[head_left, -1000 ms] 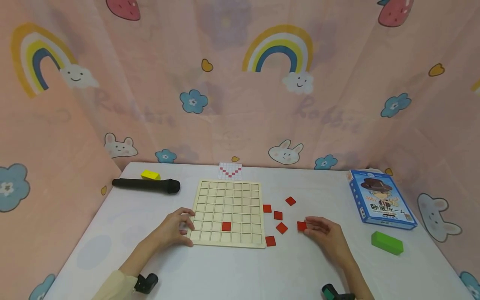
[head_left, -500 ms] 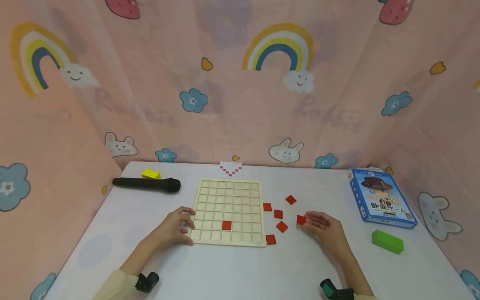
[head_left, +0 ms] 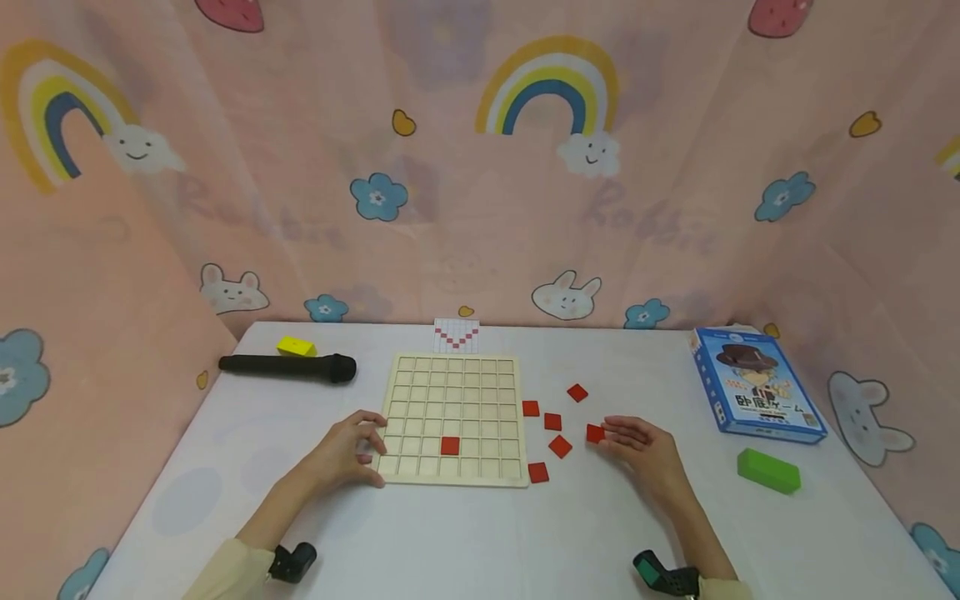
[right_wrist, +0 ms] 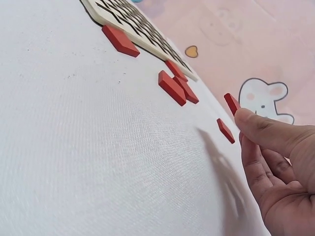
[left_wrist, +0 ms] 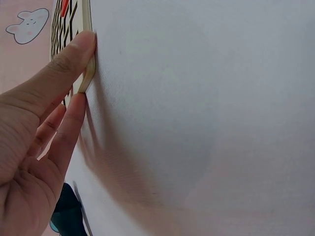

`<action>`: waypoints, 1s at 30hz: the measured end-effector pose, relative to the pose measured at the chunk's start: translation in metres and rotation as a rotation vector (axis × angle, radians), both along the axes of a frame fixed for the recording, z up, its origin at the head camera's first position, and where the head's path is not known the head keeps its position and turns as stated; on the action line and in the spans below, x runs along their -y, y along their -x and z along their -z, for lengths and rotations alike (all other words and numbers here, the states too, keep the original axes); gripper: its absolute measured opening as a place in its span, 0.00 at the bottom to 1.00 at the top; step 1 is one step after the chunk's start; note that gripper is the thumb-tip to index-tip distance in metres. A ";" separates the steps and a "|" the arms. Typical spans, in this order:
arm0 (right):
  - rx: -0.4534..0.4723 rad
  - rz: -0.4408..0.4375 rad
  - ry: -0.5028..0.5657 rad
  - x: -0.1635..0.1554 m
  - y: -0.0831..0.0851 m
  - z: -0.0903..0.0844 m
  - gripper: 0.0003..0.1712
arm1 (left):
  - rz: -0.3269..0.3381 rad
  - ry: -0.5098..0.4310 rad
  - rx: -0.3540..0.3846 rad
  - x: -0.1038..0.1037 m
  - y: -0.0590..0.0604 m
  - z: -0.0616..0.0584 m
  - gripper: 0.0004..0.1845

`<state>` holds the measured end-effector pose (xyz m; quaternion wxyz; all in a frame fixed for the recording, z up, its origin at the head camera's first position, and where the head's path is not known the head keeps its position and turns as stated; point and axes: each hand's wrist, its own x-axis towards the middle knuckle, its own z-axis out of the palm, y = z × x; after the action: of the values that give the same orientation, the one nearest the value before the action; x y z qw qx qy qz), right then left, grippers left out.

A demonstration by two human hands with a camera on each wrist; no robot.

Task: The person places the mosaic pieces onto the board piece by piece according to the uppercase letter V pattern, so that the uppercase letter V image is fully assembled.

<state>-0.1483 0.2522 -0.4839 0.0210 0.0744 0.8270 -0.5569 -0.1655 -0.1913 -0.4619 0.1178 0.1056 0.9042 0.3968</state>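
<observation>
The pale grid board (head_left: 480,408) lies flat on the white-covered bench (head_left: 465,542), in front of the person. The left hand (head_left: 347,454) grips its near left corner, thumb against the near edge and bent fingers along the left edge; the left wrist view confirms contact at that corner. The right hand (head_left: 643,458), well to the right of the board, pinches the held red tile (right_wrist: 231,102) narrowly between thumb and fingertips; in the right wrist view this tile appears raised off the bench. The seated red tile (head_left: 450,446) occupies a cell in the second row from the near edge, about midway across. Five loose red tiles (head_left: 560,447) lie scattered between the board and the right hand, the nearest of them just beside the board's right edge. At the far edge of the board is a white pattern card (head_left: 456,336) bearing a red V of small squares. To the far left lies a black microphone (head_left: 287,367), with a yellow block (head_left: 296,347) just behind it. To the far right, a blue illustrated box (head_left: 757,383) lies flat, and a green block (head_left: 768,472) sits in front of it. A pink curtain (head_left: 450,250) printed with rainbows and rabbits hangs behind the bench.
</observation>
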 end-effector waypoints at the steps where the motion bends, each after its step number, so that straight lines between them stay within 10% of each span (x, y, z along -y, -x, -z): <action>1: 0.000 0.003 0.007 0.000 0.000 0.000 0.25 | -0.002 -0.002 0.003 0.000 0.000 0.000 0.20; 30: -0.054 -0.030 0.005 0.052 0.012 0.005 0.23 | 0.010 0.000 -0.006 0.003 0.002 0.002 0.20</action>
<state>-0.1606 0.2005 -0.4890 0.0071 0.0466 0.8268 -0.5605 -0.1674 -0.1942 -0.4635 0.1172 0.1115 0.9039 0.3960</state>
